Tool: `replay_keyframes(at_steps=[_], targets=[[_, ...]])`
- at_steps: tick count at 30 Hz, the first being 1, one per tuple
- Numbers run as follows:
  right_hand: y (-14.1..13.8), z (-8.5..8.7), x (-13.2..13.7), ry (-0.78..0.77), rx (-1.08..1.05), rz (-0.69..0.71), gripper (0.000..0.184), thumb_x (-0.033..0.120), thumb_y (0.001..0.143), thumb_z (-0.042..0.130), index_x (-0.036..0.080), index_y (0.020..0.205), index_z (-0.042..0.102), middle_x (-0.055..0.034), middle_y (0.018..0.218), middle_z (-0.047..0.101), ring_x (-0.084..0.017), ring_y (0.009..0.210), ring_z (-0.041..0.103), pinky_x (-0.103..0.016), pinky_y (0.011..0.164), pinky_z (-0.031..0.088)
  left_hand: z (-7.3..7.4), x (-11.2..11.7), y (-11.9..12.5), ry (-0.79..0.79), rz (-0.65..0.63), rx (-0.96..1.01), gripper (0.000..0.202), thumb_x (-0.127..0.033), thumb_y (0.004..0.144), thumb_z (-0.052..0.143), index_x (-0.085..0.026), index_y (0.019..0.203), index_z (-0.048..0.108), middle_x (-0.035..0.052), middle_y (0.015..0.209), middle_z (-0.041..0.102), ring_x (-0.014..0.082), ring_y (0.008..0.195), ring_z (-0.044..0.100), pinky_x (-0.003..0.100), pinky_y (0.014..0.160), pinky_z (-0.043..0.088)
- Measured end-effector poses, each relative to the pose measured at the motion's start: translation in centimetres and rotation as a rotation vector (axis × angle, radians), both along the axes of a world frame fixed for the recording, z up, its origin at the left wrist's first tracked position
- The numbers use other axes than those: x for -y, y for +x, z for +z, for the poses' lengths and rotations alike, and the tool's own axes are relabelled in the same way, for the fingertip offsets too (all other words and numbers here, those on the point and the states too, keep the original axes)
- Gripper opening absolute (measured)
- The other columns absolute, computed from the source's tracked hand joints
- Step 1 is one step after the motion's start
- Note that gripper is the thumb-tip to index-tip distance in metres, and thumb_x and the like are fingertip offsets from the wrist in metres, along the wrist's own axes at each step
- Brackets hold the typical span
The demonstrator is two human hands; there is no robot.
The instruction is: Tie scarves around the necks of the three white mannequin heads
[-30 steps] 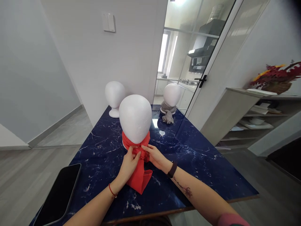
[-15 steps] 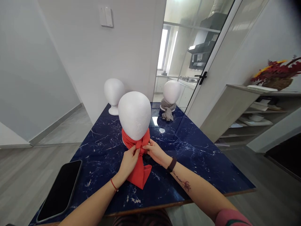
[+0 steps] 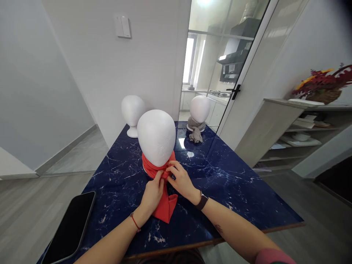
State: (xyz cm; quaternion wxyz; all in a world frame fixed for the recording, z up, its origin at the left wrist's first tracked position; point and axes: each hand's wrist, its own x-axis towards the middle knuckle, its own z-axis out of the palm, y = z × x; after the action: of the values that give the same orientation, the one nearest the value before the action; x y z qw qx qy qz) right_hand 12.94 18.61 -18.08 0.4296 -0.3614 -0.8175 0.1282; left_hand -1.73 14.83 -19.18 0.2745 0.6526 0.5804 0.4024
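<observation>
Red scarf (image 3: 165, 209) is already round the neck of the front head (image 3: 156, 135), which stands on the table (image 3: 231, 212) nr the person; wrap looks done, w/ cloth bunched under the chin & a tail hanging down onto the tabletop. L hand (image 3: 151, 194) is narrow, thumb & fingers pinching the bunch; R hand (image 3: 183, 183) is half-curled, fingertips touching same cloth from its side, can't tell if it grips. Knot mostly hidden by fingers, so can't say if it's tight; prob. only settling it is left on this one. Back R head (image 3: 200, 109) has a grey scarf (image 3: 196, 128) on, bunched in front w/ its end hanging; back L head (image 3: 133, 110) is bare, no scarf; phone (image 3: 70, 227) lies nr table's L edge, untouched
</observation>
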Motion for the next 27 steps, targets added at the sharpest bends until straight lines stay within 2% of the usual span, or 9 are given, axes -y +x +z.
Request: replay_keyframes(at_steps=[3,6,11,15,19,22,25,27], targets=[[0.3,0.3,0.1,0.056,0.039,-0.031,0.015,0.009,0.077,0.054,0.019,0.088,0.057,-0.0069,0.099,0.059,-0.021,0.093,0.053,-0.037,0.085,0.044,0.2,0.0,0.0,0.016,-0.065,-0.005,0.027,-0.031,0.087,0.043,-0.022,0.111,0.053,0.0002,0.065,0.061,0.0166,0.051,0.055,0.024,0.055,0.035],[0.4,0.8,0.6,0.149,0.123,-0.026,0.012,0.011,0.079,0.054,0.019,0.088,0.058,-0.0060,0.096,0.062,-0.022,0.096,0.051,-0.039,0.087,0.041,0.2,-0.2,0.0,0.014,-0.089,0.006,0.027,-0.027,0.085,0.044,-0.021,0.110,0.053,0.0015,0.070,0.063,0.0160,0.053,0.056,0.024,0.057,0.037],[0.2,0.9,1.4,0.235,0.191,0.054,0.021,0.013,0.087,0.044,0.019,0.099,0.059,-0.0083,0.095,0.060,-0.022,0.102,0.048,-0.041,0.091,0.040,-0.3,-0.7,-0.5,0.010,-0.067,0.088,0.021,-0.025,0.083,0.045,-0.019,0.099,0.056,0.0018,0.072,0.064,0.0151,0.056,0.057,0.024,0.059,0.041],[0.2,0.8,2.0,0.115,0.094,0.118,0.028,0.012,0.087,0.040,0.018,0.108,0.056,-0.0080,0.095,0.058,-0.018,0.087,0.054,-0.033,0.079,0.047,-0.3,-1.0,-0.7,0.008,-0.071,0.108,0.024,-0.023,0.081,0.047,-0.019,0.103,0.056,0.0033,0.080,0.067,0.0170,0.067,0.062,0.027,0.068,0.045],[0.5,1.0,1.7,-0.030,-0.067,0.025,0.023,0.013,0.086,0.041,0.019,0.101,0.059,-0.0060,0.090,0.059,-0.017,0.082,0.057,-0.029,0.075,0.047,0.1,-0.8,-0.6,-0.006,-0.051,0.088,0.027,-0.023,0.080,0.050,-0.022,0.106,0.054,0.0050,0.091,0.069,0.0195,0.079,0.066,0.029,0.075,0.046],[1.0,1.1,0.7,-0.056,-0.045,-0.056,0.010,0.024,0.085,0.053,0.020,0.091,0.060,-0.0049,0.086,0.061,-0.018,0.082,0.057,-0.030,0.076,0.045,0.6,-0.5,-0.7,0.001,0.054,0.101,0.032,-0.024,0.077,0.054,-0.020,0.109,0.048,0.0051,0.085,0.069,0.0217,0.077,0.067,0.030,0.071,0.047],[1.7,0.8,-0.6,-0.079,-0.019,-0.110,0.011,0.031,0.086,0.057,0.020,0.084,0.059,-0.0044,0.082,0.061,-0.018,0.079,0.057,-0.030,0.073,0.044,1.1,-0.4,-1.2,0.000,0.147,0.133,0.043,-0.026,0.076,0.058,-0.018,0.113,0.038,0.0031,0.074,0.068,0.0236,0.073,0.068,0.031,0.067,0.047],[2.0,0.5,-1.4,-0.091,-0.025,-0.123,0.013,0.031,0.088,0.054,0.020,0.082,0.058,-0.0042,0.082,0.060,-0.018,0.077,0.057,-0.029,0.072,0.043,1.3,-0.6,-1.8,-0.038,0.166,0.109,0.040,-0.029,0.074,0.060,-0.018,0.107,0.040,0.0007,0.066,0.065,0.0239,0.067,0.066,0.031,0.063,0.046]])
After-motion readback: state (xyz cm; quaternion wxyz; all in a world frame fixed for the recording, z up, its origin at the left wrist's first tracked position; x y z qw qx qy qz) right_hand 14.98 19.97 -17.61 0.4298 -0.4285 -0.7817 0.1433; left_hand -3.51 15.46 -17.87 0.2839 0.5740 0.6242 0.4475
